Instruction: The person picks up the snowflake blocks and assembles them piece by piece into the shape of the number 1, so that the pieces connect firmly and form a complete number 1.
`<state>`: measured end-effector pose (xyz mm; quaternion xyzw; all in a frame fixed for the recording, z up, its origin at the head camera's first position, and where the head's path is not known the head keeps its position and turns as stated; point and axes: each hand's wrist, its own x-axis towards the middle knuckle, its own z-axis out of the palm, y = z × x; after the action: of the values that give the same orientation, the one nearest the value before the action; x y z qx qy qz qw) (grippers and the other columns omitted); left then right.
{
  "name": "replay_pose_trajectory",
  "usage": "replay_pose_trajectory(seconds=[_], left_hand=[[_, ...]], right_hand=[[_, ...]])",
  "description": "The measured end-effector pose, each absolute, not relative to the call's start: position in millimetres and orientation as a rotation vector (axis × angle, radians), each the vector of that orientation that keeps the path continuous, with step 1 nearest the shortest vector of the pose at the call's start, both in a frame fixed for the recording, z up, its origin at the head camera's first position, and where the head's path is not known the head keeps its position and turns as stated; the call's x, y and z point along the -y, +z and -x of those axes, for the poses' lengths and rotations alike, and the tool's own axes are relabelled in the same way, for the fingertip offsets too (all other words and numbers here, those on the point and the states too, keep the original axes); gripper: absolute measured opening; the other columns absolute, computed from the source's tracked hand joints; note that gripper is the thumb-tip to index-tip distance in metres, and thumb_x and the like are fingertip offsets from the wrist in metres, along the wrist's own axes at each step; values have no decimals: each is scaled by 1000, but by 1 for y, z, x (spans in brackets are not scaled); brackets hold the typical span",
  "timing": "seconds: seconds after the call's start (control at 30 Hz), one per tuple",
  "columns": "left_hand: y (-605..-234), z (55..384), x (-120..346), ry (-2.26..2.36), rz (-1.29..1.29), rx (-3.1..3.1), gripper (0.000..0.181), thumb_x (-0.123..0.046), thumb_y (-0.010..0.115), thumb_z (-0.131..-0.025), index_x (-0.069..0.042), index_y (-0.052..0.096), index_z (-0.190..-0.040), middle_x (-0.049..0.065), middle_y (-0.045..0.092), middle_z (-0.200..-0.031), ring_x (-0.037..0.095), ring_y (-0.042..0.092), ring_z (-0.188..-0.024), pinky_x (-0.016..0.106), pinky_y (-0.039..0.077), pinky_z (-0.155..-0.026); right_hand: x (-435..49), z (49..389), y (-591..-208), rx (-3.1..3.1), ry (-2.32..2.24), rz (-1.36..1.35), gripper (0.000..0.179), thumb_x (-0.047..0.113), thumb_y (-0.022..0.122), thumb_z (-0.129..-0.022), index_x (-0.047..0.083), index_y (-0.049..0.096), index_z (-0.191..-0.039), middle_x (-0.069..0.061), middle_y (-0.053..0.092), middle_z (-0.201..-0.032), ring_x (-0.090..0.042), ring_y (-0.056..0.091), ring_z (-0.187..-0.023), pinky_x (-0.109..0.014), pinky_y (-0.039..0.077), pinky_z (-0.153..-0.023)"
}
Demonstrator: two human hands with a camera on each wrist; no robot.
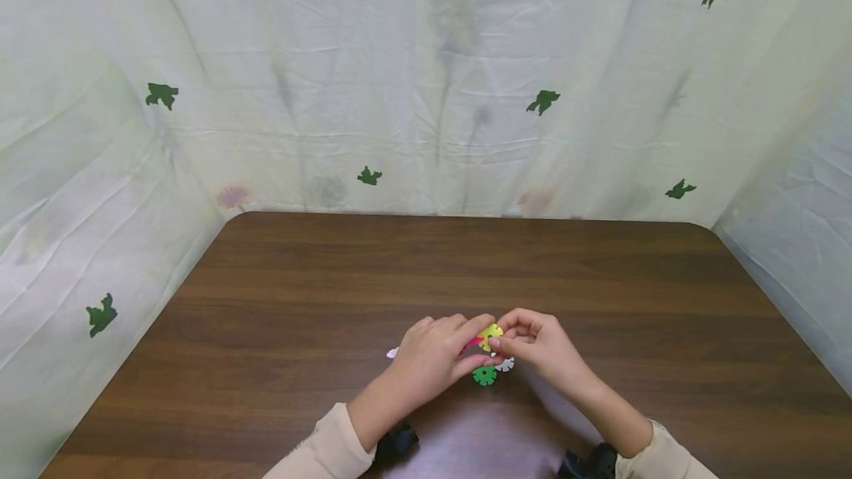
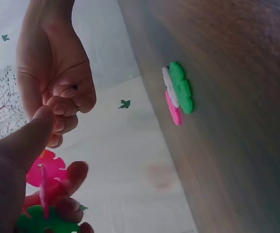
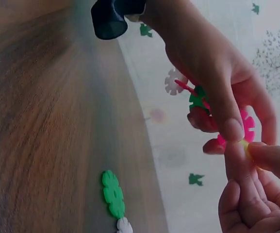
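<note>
My right grip [image 1: 549,352] pinches the yellow disc [image 1: 491,333] above the flat green disc [image 1: 484,375] on the bench [image 1: 333,265], while my left grip [image 1: 433,355] holds the linked pink and green pieces [image 2: 56,167]. I judge the yellow disc light, stiff and slightly slick, best taken by its rim. My left wrist view shows a pink piece [image 2: 173,110] near the flat green disc, which I can't make out in the head view.

Brown wooden table [image 1: 426,265], pale leaf-printed curtains [image 1: 399,80]
</note>
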<state>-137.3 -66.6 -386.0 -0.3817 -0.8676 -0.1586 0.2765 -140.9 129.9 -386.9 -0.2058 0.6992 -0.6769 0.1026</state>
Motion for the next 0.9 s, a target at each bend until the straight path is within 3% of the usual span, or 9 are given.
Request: replay_pose_trajectory(seconds=[0.13, 0.23, 0.4, 0.57, 0.77, 0.9], left_hand=[[-387, 140, 68, -435, 1003, 2274, 42, -41, 71, -73, -18, 61, -108, -8, 55, -71, 8, 49, -54, 18, 31, -48], [-385, 142, 70, -448, 991, 2272, 42, -38, 73, -72, -17, 61, -107, -7, 57, -71, 9, 50, -54, 20, 35, -48], [-381, 145, 75, -491, 969, 2294, 39, -31, 72, -75, -13, 60, -107, -6, 56, -71, 10, 50, -56, 23, 40, -50], [-382, 147, 77, -546, 948, 2294, 37, -30, 70, -74, -13, 59, -104, -7, 54, -69, 7, 46, -54, 21, 38, -47], [-383, 150, 78, -542, 934, 2261, 39, -36, 73, -73, -13, 61, -102, -8, 54, -68, 6, 46, -54, 21, 38, -45], [-381, 149, 79, -544, 932, 2272, 37, -33, 72, -74, -12, 62, -102, -7, 57, -72, 8, 51, -59, 23, 41, -48]], right_hand=[[-134, 145, -388, -2104, -1951, 739, 22, 3, 64, -82, -9, 54, -98, -14, 60, -81, -18, 62, -72, -33, 51, -66], [-143, 154, -392, -2226, -1862, 834, 28, 4, 65, -81, -6, 55, -105, -15, 58, -88, -19, 60, -77, -31, 50, -68], [-161, 171, -407, -2469, -1586, 869, 36, 12, 68, -80, 1, 56, -113, -12, 59, -98, -20, 56, -86, -30, 47, -73], [-170, 180, -425, -2592, -1321, 946, 38, 14, 68, -80, 7, 58, -117, -5, 57, -103, -19, 53, -92, -32, 45, -77], [-170, 182, -434, -2710, -1076, 964, 31, 15, 69, -80, 11, 63, -109, 3, 52, -98, -16, 48, -92, -33, 41, -78], [-169, 181, -433, -2721, -1078, 930, 25, 11, 71, -77, 12, 59, -99, 5, 53, -89, -14, 49, -85, -32, 42, -74]])
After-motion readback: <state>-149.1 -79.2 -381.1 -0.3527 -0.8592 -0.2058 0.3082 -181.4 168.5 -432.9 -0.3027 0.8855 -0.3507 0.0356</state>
